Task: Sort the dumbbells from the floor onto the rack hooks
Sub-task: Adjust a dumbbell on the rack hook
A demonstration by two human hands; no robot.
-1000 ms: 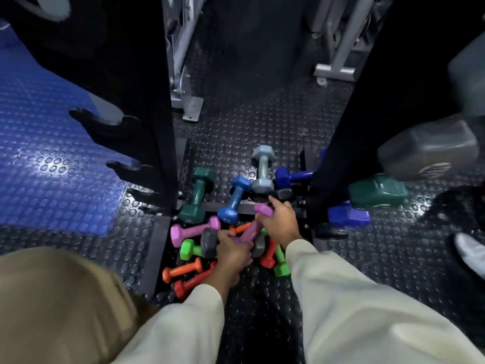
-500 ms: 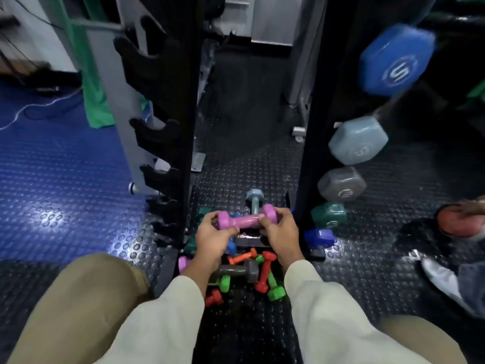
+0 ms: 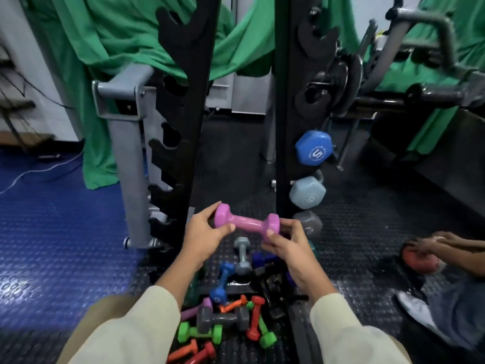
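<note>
I have the pink dumbbell [image 3: 246, 224] lifted clear of the floor pile and held level between the two black rack uprights, at the height of the lowest hooks. My left hand [image 3: 203, 235] clamps the left head, thumb in front and fingers wrapped behind; my right hand [image 3: 284, 239] clamps the right head in the same manner. Both hands are therefore closed on the one dumbbell, one at each end, with the handle bare between them. The step in hand is the transfer: pickup is done, placement is not yet done. The left upright [image 3: 191, 106] shows a column of empty hooks [image 3: 168, 151] down its outer edge. The right upright [image 3: 284, 114] already carries a blue dumbbell [image 3: 313, 147], a pale blue one [image 3: 307, 193] and a grey one [image 3: 309, 224] stacked in descending order. I judge the next move calls for choosing a matching pair of free hooks, keeping the dumbbell horizontal, and lowering the handle or heads into both notches together. Below my wrists the remaining pile [image 3: 225, 321] lies on the black studded floor [image 3: 354, 253], so most of the sorting is outstanding.
</note>
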